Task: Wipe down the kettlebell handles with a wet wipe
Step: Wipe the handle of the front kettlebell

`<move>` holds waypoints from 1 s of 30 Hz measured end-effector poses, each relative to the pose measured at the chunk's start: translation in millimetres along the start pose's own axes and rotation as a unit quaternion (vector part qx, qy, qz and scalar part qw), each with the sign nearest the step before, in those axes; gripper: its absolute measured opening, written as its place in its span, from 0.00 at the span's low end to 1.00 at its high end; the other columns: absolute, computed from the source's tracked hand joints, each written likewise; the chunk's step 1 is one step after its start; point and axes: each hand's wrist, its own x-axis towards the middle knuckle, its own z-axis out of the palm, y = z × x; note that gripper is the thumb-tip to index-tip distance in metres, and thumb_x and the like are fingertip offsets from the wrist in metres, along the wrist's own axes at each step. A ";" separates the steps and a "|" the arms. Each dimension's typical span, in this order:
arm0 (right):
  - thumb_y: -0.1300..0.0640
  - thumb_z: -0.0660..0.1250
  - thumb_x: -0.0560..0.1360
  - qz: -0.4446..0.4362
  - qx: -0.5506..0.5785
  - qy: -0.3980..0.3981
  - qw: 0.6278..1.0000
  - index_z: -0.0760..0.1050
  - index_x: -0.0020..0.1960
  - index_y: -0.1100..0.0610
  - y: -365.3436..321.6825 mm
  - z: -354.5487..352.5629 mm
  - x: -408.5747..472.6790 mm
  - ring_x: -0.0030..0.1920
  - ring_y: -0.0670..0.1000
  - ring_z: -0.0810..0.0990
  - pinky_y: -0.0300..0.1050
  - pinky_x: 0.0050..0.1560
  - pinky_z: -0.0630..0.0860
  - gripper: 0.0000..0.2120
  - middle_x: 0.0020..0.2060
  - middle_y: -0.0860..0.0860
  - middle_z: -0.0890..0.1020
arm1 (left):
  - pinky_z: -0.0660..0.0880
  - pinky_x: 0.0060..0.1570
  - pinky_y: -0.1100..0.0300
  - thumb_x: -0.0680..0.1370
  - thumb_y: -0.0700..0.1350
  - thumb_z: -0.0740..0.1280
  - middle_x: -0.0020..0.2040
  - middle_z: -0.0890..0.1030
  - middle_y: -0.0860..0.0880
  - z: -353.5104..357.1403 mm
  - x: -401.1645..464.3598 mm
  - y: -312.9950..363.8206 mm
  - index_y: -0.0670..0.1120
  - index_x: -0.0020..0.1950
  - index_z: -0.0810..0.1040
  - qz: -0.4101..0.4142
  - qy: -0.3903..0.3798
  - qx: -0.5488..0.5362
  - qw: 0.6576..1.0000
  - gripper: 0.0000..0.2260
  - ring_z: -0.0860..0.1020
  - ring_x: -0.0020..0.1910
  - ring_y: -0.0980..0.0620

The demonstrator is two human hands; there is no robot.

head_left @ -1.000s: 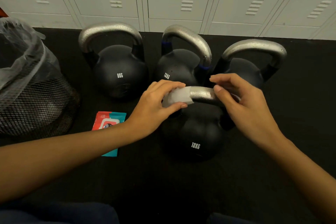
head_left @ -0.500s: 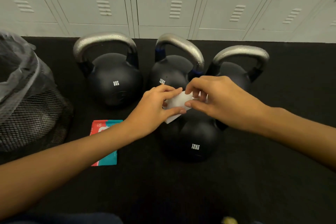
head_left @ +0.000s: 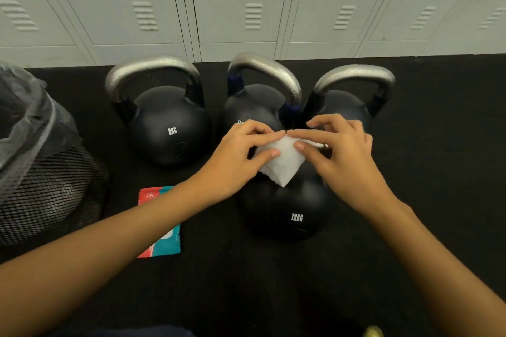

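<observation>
Several black kettlebells with grey steel handles stand on the dark floor. The nearest one, marked 12KG (head_left: 284, 208), sits in front of me, its handle hidden behind my hands. A white wet wipe (head_left: 282, 164) hangs above it, folded to a point. My left hand (head_left: 241, 156) pinches the wipe's left edge and my right hand (head_left: 336, 150) pinches its right edge, fingertips almost meeting. Behind stand an 8KG bell (head_left: 169, 123), a middle bell (head_left: 254, 101) and a right bell (head_left: 347, 101).
A black mesh bin with a clear liner (head_left: 41, 161) stands at the left. A red and teal wipes packet (head_left: 161, 230) lies on the floor beside my left forearm. Grey lockers (head_left: 246, 8) line the back wall.
The wipe has come off the near kettlebell's handle. My right hand moved in from the handle to take the wipe's other edge, and both hands now hold it spread above the bell.
</observation>
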 end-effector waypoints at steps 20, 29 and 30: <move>0.67 0.59 0.81 0.380 0.684 0.112 0.613 0.65 0.73 0.57 -78.4 24.6 -38.3 0.68 0.48 0.73 0.45 0.70 0.69 0.22 0.65 0.50 0.76 | 0.67 0.62 0.49 0.78 0.54 0.63 0.57 0.76 0.60 10.0 0.9 15.2 0.59 0.64 0.76 0.017 0.022 0.040 0.999 0.15 0.68 0.58 0.58; 0.68 0.59 0.79 0.378 0.724 0.090 0.570 0.79 0.57 0.58 -79.8 43.0 -26.2 0.56 0.49 0.83 0.44 0.60 0.76 0.13 0.52 0.53 0.85 | 0.68 0.64 0.68 0.81 0.41 0.61 0.62 0.77 0.54 1.6 -6.2 8.3 0.47 0.66 0.76 -0.005 0.002 -0.048 0.999 0.14 0.72 0.63 0.62; 0.69 0.59 0.78 0.379 0.723 0.087 0.571 0.79 0.57 0.59 -79.7 43.9 -26.0 0.55 0.50 0.83 0.43 0.58 0.77 0.14 0.52 0.54 0.85 | 0.68 0.63 0.67 0.81 0.40 0.60 0.61 0.76 0.55 1.2 -6.6 7.3 0.47 0.66 0.76 -0.011 0.001 -0.049 0.999 0.15 0.72 0.62 0.62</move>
